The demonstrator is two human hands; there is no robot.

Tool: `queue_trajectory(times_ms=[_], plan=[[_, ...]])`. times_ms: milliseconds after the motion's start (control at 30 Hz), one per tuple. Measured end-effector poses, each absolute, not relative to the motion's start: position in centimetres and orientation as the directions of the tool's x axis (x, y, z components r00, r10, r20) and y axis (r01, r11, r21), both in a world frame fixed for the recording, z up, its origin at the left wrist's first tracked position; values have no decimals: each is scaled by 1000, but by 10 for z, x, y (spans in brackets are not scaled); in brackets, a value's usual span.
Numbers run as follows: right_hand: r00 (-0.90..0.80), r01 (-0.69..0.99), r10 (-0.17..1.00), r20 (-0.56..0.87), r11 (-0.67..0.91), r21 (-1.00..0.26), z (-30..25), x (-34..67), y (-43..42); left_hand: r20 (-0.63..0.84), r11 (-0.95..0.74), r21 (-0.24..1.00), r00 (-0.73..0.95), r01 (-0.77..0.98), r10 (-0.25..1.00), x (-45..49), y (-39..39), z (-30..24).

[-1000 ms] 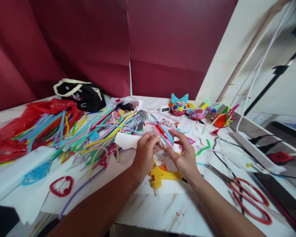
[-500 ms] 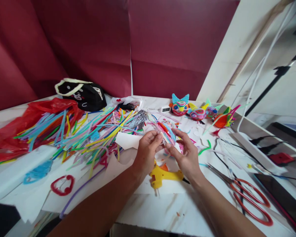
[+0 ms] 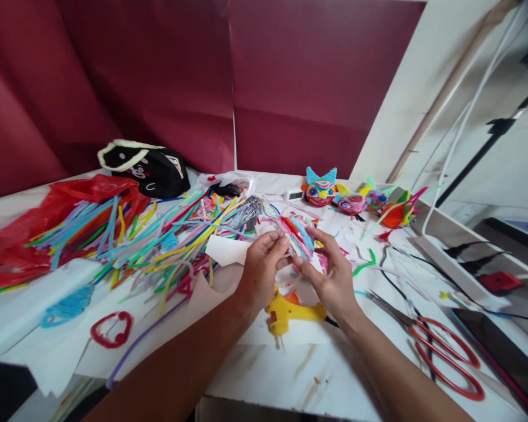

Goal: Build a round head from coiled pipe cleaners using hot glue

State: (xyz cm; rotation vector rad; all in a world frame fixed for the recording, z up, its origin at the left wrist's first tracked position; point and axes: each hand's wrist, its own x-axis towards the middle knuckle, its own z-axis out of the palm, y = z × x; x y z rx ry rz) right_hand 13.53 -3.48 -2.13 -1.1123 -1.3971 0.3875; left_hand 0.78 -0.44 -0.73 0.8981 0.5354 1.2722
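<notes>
Between my two hands is a small craft piece of pipe cleaners (image 3: pixel 300 234), striped in red, blue, white and pink. My left hand (image 3: pixel 266 261) pinches its near left side between thumb and fingers. On the right edge, my right hand (image 3: pixel 330 269) grips it with thumb and bent fingers. Parts of the piece are hidden by my fingers. Just below my hands a yellow hot glue gun (image 3: pixel 293 312) lies on white paper.
Loose pipe cleaners (image 3: pixel 158 240) spread leftward to a red plastic bag (image 3: pixel 9 240). Orange-handled scissors (image 3: pixel 449 346) and a phone (image 3: pixel 497 351) lie at right, beside a power strip (image 3: pixel 462 269). Finished colourful figures (image 3: pixel 321 187) and a black bag (image 3: pixel 158 173) stand behind.
Almost nothing differs. Both hands keep their hold on the pipe-cleaner piece, which is turned very slightly.
</notes>
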Motion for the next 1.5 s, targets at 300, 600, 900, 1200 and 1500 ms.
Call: queue_trajectory(times_ms=[300, 600, 900, 1200, 1500], plan=[[180, 411, 761, 623, 517, -751, -24, 135, -35, 112, 43, 826, 239, -562, 965, 7, -3, -4], [184, 407, 781, 596, 492, -770, -25, 137, -33, 56, 48, 837, 173, -546, 983, 7, -1, -7], [145, 510, 730, 668, 523, -683, -29, 139, -29, -50, 108, 799, 113, -592, 992, 8, 5, -8], [86, 515, 745, 662, 535, -670, -30, 138, -29, -114, 178, 772, 143, -611, 983, 3, 9, -4], [53, 463, 770, 635, 545, -699, -29, 140, -29, -148, 194, 746, 125, -638, 981, 3, 11, -1]])
